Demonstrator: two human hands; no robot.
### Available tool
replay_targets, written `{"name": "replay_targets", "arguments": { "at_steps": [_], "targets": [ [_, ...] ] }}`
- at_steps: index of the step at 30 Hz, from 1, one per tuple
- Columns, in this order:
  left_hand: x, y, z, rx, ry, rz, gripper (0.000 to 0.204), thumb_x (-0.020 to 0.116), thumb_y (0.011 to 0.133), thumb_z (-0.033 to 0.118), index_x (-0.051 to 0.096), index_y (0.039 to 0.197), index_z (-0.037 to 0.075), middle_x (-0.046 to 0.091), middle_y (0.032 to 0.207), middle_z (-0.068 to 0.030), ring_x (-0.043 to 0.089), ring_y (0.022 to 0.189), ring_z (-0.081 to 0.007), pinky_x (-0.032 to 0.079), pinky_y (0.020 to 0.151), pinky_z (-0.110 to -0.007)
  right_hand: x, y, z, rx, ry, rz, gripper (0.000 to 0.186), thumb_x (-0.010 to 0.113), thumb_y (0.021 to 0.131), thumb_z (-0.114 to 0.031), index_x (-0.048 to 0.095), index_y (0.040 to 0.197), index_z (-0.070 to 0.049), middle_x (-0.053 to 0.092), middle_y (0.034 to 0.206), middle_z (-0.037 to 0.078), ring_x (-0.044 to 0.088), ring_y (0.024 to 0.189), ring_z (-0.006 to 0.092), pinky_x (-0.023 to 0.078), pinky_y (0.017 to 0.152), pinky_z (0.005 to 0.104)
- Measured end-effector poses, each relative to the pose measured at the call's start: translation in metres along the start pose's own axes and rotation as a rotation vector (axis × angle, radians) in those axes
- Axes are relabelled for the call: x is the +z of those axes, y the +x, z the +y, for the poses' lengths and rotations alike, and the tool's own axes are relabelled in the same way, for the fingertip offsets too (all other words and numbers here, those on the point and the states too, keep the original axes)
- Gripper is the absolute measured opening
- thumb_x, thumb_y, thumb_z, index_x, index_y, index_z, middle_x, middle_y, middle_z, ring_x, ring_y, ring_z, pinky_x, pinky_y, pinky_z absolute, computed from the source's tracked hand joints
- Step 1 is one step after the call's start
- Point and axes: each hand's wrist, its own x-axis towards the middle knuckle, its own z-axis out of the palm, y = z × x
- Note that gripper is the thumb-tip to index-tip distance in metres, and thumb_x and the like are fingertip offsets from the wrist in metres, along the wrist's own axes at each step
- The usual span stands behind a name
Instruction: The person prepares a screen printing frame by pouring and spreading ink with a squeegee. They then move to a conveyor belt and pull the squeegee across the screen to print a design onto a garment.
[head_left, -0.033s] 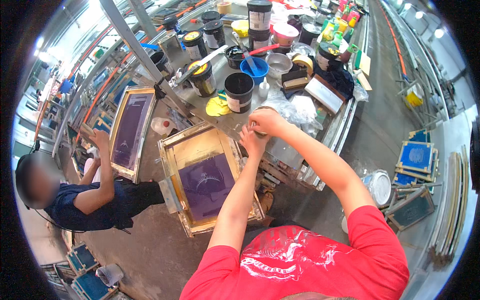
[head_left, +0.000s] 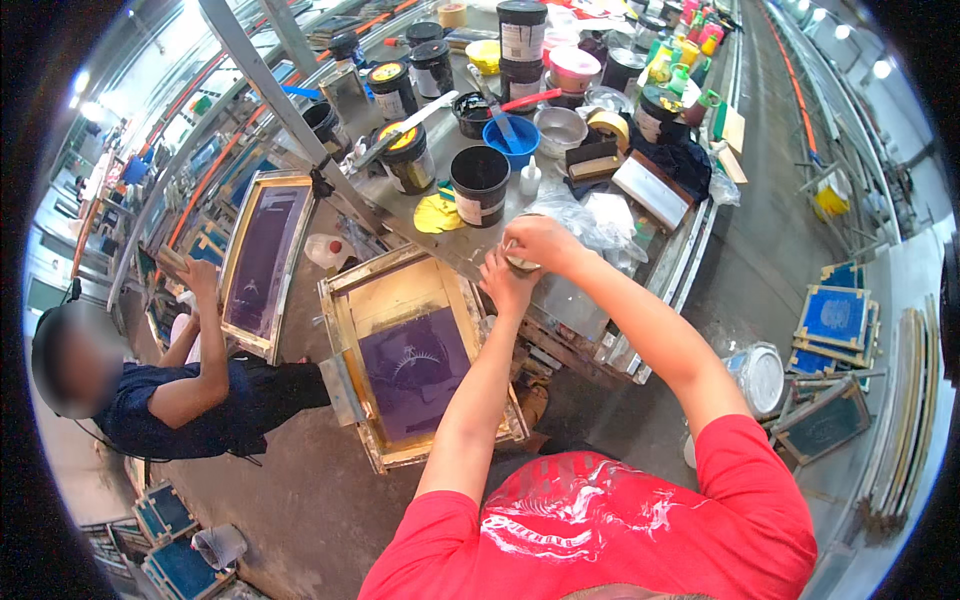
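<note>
Both of my hands meet at the near edge of the cluttered work table. My left hand point(head_left: 509, 284) is closed around a small round tan-rimmed thing point(head_left: 522, 265) from below. My right hand point(head_left: 540, 243) grips it from above, fingers bent over its top. My fingers cover most of it, so its kind cannot be made out. Just beyond my hands stand an open black tub point(head_left: 479, 187) and a small white squeeze bottle point(head_left: 530, 178). Crumpled clear plastic point(head_left: 590, 222) lies right of them. Left of my forearm, a screen-printing frame point(head_left: 470, 300) with purple mesh leans at a tilt.
Ink tubs point(head_left: 408, 160), a blue bowl point(head_left: 512, 142) and a wood-handled squeegee point(head_left: 650, 190) crowd the table. A co-worker point(head_left: 180, 400) stands at left beside another purple screen point(head_left: 264, 260). A white bucket point(head_left: 757, 378) and stacked screens point(head_left: 835, 315) are on the floor at right.
My right hand has shifted very slightly to the right, and a little more of the round thing shows between my hands. Otherwise the scene looks the same.
</note>
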Motion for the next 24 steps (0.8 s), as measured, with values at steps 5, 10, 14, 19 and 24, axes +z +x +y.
{"name": "replay_targets", "arguments": {
  "at_steps": [5,10,14,19,24],
  "targets": [
    [-0.008,-0.011,-0.014,0.051,-0.146,0.062,0.086,0.093,0.055,0.035,0.057,0.127,0.009,0.056,0.126,-0.0085,0.053,0.119,-0.0348,0.044,0.094,-0.047,-0.028,-0.047,0.02,0.116,0.027,0.223,0.028,0.068,0.09,-0.027,0.07,0.111,-0.01,0.07,0.087,0.014,0.068,0.083,0.0353,0.054,0.074,0.0432],
    [-0.041,-0.043,-0.02,0.124,-0.306,0.076,0.07,0.091,0.061,0.021,0.058,0.12,0.003,0.058,0.118,-0.0136,0.057,0.112,-0.0344,0.046,0.097,-0.042,-0.046,-0.093,0.0,-0.057,0.015,0.114,0.023,0.065,0.094,-0.02,0.07,0.115,-0.012,0.07,0.085,0.012,0.068,0.079,0.0324,0.054,0.07,0.042],
    [-0.065,-0.068,-0.011,0.117,-0.448,-0.034,0.071,0.089,0.063,0.02,0.056,0.123,0.001,0.056,0.12,-0.0153,0.055,0.115,-0.0347,0.046,0.098,-0.042,-0.055,-0.11,-0.035,-0.065,0.014,0.216,0.021,0.066,0.092,-0.015,0.071,0.112,-0.012,0.068,0.082,0.01,0.067,0.075,0.0297,0.055,0.067,0.0403],
    [-0.098,-0.094,0.003,0.165,-0.396,-0.097,0.071,0.09,0.062,0.015,0.057,0.124,0.003,0.057,0.119,-0.0137,0.056,0.115,-0.0343,0.046,0.098,-0.041,-0.042,-0.106,-0.07,-0.253,-0.055,0.115,0.024,0.066,0.086,-0.01,0.07,0.109,-0.013,0.064,0.079,0.007,0.066,0.074,0.0269,0.055,0.067,0.039],
    [-0.13,-0.11,-0.021,0.146,-0.496,-0.156,0.073,0.091,0.06,0.017,0.057,0.123,0.004,0.057,0.121,-0.0132,0.057,0.114,-0.0334,0.048,0.096,-0.041,-0.052,-0.109,-0.114,-0.614,0.047,-0.208,0.033,0.063,0.082,-0.006,0.065,0.115,-0.013,0.059,0.079,0.007,0.065,0.077,0.0263,0.054,0.067,0.0389]
  ]
}}
